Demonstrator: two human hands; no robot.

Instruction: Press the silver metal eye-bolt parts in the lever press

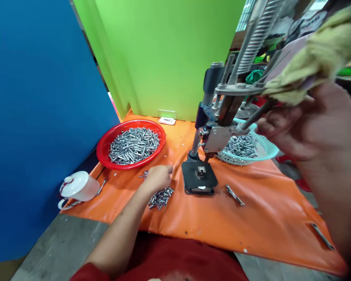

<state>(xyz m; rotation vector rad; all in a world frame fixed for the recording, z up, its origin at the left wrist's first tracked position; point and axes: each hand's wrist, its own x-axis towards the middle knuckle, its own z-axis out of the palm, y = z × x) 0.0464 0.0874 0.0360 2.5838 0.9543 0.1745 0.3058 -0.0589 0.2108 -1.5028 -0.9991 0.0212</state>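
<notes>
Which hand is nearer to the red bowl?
Left. The left hand lies just in front of the red bowl, apart from it; the right hand holds the press lever, far off to the right.

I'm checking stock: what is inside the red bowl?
The red bowl holds a heap of small silver metal pins. The heap covers the bowl's bottom, so anything beneath it cannot be seen.

The single camera sits on the person's head and looks forward and down onto the orange mat point(251, 218). The press point(210, 128) stands at middle distance. The right hand point(316, 128) is very near the lens.
</notes>
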